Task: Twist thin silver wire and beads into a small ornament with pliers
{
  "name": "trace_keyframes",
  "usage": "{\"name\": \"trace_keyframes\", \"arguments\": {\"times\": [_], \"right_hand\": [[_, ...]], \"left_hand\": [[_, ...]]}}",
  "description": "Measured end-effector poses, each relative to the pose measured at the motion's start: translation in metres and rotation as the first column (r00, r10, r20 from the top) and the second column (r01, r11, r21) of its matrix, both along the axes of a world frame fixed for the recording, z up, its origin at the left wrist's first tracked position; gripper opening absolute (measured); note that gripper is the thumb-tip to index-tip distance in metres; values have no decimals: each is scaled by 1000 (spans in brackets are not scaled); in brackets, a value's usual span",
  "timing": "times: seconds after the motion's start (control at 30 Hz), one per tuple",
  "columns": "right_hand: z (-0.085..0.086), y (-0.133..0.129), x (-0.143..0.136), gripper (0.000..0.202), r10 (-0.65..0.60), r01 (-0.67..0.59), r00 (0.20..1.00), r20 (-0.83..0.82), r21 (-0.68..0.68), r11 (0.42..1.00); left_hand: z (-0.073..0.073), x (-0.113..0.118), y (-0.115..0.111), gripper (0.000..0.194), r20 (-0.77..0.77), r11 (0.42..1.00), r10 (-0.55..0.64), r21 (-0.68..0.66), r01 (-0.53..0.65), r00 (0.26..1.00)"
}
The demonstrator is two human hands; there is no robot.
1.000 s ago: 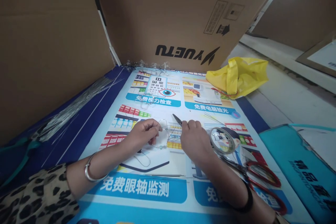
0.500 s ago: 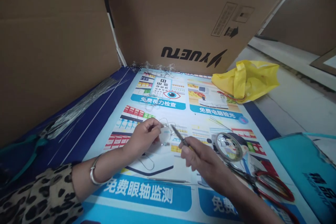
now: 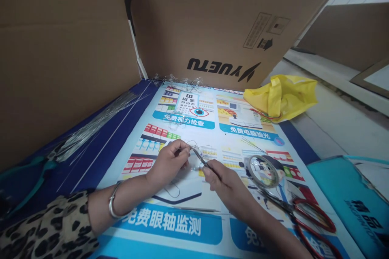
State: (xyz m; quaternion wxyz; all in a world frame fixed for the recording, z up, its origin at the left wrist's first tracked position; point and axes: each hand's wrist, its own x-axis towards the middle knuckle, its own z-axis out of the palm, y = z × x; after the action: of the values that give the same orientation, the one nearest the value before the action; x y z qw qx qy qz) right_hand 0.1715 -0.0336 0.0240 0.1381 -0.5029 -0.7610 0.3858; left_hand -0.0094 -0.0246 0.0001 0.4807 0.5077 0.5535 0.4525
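My left hand (image 3: pixel 170 161) is closed in a pinch on a thin bent wire (image 3: pixel 194 142), whose loops stick out to the right of the fingertips. My right hand (image 3: pixel 226 184) grips slim, pointed metal tweezers (image 3: pixel 199 156). Their tip meets the wire right beside my left fingertips. Just below the hands a small shiny piece (image 3: pixel 193 168) shows, too small to name. A curved wire (image 3: pixel 174 190) lies on the printed sheet under my left wrist.
Scissors with red handles (image 3: pixel 316 214) and a roll of clear tape (image 3: pixel 263 171) lie at the right. A bundle of straight wires (image 3: pixel 91 125) is at the left, wire shapes (image 3: pixel 179 81) at the back. Cardboard walls (image 3: pixel 225 16) stand behind; a yellow bag (image 3: pixel 282 97) sits back right.
The tweezers have moved left and down so that their tip is now at the wire by my left fingertips. My left hand stays pinched. The view has shifted slightly.
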Motion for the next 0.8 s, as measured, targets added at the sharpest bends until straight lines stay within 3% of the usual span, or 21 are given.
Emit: {"name": "trace_keyframes", "arguments": {"times": [0.3, 0.53, 0.8], "right_hand": [[-1, -1, 0, 31, -8, 6, 997, 76, 26, 1000], [0, 1, -1, 26, -9, -22, 972, 233, 130, 991], [3, -4, 0, 26, -33, 8, 983, 183, 135, 991]], "left_hand": [[2, -1, -1, 10, -117, 998, 3, 56, 4, 993], [5, 0, -1, 10, -80, 999, -25, 25, 27, 996], [2, -1, -1, 11, -96, 999, -9, 32, 12, 995]]}}
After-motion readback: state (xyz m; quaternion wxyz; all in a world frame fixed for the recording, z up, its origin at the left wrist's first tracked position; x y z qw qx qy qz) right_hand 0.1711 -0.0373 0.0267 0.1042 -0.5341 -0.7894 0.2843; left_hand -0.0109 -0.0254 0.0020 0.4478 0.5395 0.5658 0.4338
